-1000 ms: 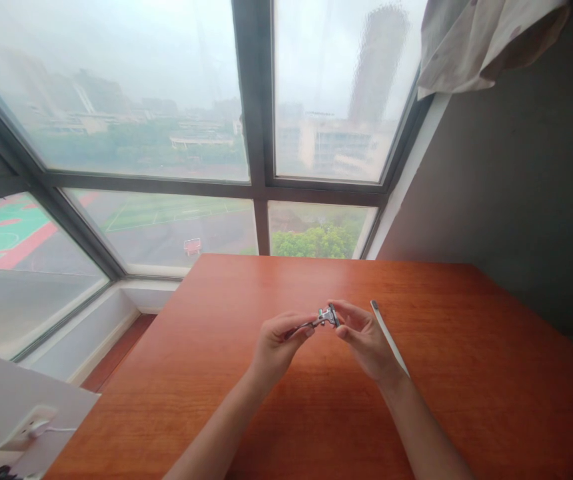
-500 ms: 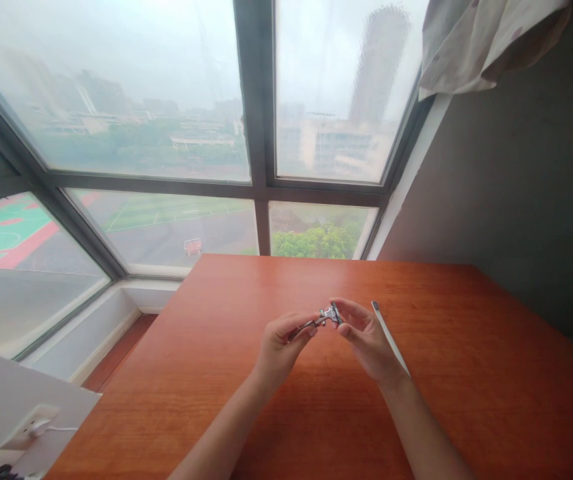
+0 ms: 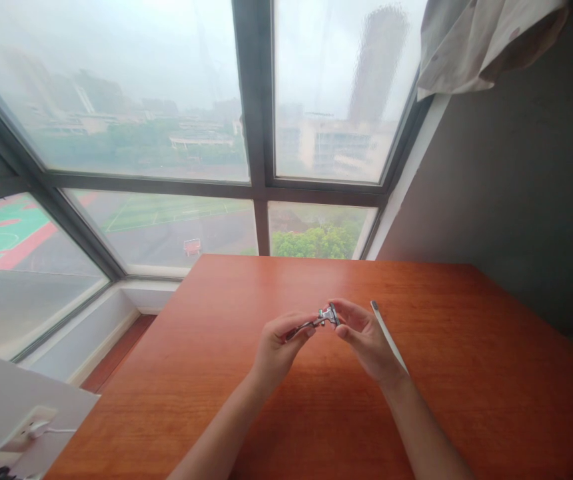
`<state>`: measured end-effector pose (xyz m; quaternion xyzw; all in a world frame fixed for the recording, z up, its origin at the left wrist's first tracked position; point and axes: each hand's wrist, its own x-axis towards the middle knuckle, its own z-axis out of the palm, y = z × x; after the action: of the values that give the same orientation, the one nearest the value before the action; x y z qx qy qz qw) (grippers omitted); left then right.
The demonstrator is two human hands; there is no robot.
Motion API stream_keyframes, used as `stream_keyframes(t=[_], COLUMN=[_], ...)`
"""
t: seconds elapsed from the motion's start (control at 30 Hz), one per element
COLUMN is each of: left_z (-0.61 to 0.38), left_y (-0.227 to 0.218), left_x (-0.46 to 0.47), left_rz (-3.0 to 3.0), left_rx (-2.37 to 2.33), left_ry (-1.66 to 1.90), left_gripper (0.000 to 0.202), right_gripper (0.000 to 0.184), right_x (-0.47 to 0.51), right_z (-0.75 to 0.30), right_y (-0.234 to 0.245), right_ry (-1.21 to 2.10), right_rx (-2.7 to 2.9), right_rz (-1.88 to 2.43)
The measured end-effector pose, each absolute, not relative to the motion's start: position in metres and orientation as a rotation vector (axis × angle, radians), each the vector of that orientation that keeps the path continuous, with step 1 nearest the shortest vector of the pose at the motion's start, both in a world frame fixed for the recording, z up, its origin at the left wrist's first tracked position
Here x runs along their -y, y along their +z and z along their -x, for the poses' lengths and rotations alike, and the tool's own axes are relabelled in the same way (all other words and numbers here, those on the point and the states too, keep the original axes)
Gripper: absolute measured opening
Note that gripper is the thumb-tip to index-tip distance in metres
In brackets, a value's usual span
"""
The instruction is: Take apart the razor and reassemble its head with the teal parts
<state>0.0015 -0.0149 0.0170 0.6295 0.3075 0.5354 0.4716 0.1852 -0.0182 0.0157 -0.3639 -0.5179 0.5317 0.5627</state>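
Note:
A small silver and dark razor (image 3: 325, 316) with a T-shaped head is held between both hands, above the table. My left hand (image 3: 279, 343) pinches its handle between thumb and fingers. The thumb and fingertips of my right hand (image 3: 365, 339) close around the head, at the handle's right end. Part of the handle is covered by the left fingers. Just right of my right hand, a thin white strip-like thing (image 3: 389, 337) with a dark grey tip lies on the table; my right wrist overlaps its near end.
The reddish-brown wooden table (image 3: 246, 287) reaches to the window frame (image 3: 261, 193). A grey wall (image 3: 506, 187) rises on the right, with a pale cloth (image 3: 486, 47) hanging at top. Lower left, a wall socket (image 3: 31, 427) has a white plug and cable.
Both hands keep their grip on the razor with almost no movement. The whole view has shifted very slightly.

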Motion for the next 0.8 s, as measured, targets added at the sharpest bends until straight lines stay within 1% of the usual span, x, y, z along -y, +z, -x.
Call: stream_keyframes(t=[0.13,0.3,0.57,0.67,0.8], left_z=[0.0,-0.001,-0.004,-0.004,-0.002], left_y=[0.016,0.018,0.021,0.021,0.02], left_x=[0.014,0.015,0.018,0.018,0.016], left_rz=[-1.533,-1.483,-1.303,-1.3,-1.378], left_rx=[-0.757,-0.78,-0.749,-0.778,-0.813], left_ry=[1.304,1.282,1.278,1.279,1.233], left_gripper=[0.02,0.022,0.021,0.022,0.022], right_gripper=[0.04,0.041,0.043,0.043,0.039], right_x=[0.018,0.017,0.018,0.018,0.016], right_z=[-0.187,-0.19,-0.167,-0.169,-0.186], right_y=[0.018,0.019,0.01,0.012,0.018], right_ry=[1.238,1.241,1.393,1.369,1.273], right_rx=[1.276,1.253,1.046,1.069,1.24], right_rz=[0.878,0.923,0.664,0.71,0.877])
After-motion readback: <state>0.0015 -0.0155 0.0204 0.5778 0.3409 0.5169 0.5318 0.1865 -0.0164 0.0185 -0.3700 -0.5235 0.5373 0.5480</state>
